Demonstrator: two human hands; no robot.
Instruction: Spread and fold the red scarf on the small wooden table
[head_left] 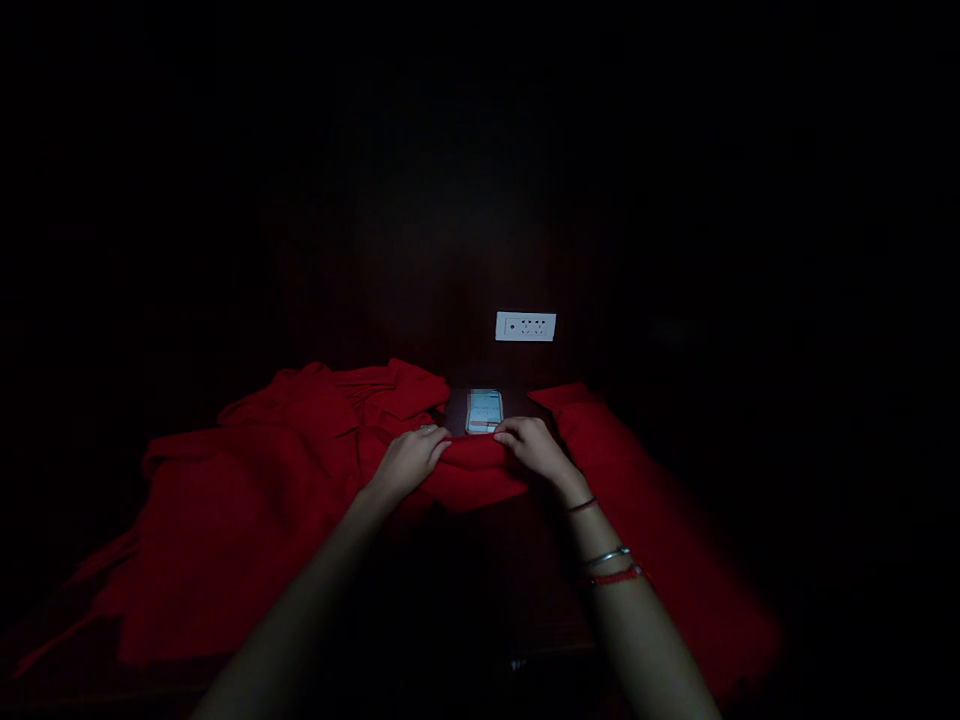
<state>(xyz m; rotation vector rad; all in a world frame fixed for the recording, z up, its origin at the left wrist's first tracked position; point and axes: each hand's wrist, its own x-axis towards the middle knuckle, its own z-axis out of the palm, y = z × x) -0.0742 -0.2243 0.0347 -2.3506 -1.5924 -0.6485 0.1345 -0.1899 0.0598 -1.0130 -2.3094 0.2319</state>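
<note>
Between my two hands stretches a folded piece of red cloth (480,470), its upper edge gripped at both ends. My left hand (412,458) has its fingers closed on the left end; a ring shows on one finger. My right hand (531,446) pinches the right end between thumb and fingers. Just beyond the cloth a phone (484,411) with a lit screen lies on the dark surface, close to my right fingertips. The lower part of the cloth fades into shadow.
A large heap of crumpled red cloth (247,520) with loose strips spreads on the left. Another length of red cloth (645,520) lies on the right. A white socket panel (526,327) is on the wall behind. Everything around is very dark.
</note>
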